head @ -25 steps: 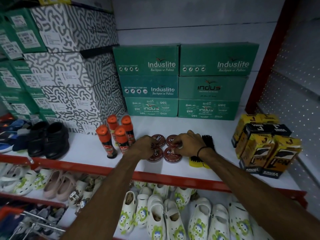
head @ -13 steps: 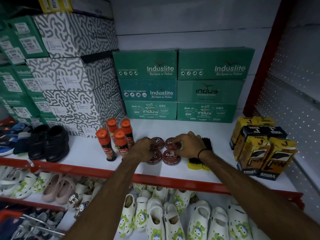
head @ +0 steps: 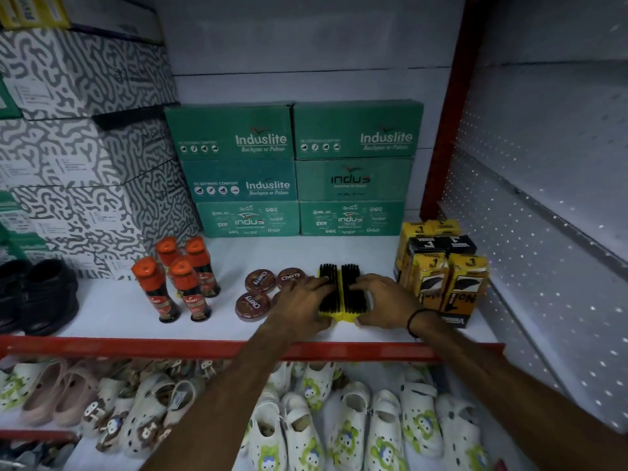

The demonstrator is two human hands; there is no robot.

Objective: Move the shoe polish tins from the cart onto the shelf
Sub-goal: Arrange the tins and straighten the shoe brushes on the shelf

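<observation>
1. Head view, shelf: the white shelf (head: 102, 311) with a red front lip carried all items noted below.
2. Shoe polish tins: three brown "Cherry" tins were in plain sight on the shelf, one at rear left (head: 260, 281), one at rear right (head: 290, 277) and one at front (head: 253, 304). They lay flat, lids up, close together. A sliver of a fourth showed beside the left hand; most of it was hidden.
3. Left hand (head: 300, 305): it rested palm down against the left side of the shoe brushes (head: 342, 294), fingers curled onto the black bristles. It touched no tin that could be confirmed.
4. Right hand (head: 385, 302): it was placed on the right side of the same brushes, fingers spread narrowly over the bristles, a dark band on the wrist. Whether either hand gripped or merely pressed could not be told.
5. Brushes: two yellow-backed brushes stood back to back, just right of the tins.
6. Four Kiwi liquid polish bottles (head: 180, 283) with orange caps stood upright, left of the tins.
7. Yellow and black Venus boxes (head: 441, 273) stood just right of the right hand.
8. Green Induslite boxes (head: 295, 171) were stacked at the rear wall.
9. Black shoes (head: 37, 294) sat at far left.
10. White clogs (head: 323, 423) filled the lower shelf.
</observation>
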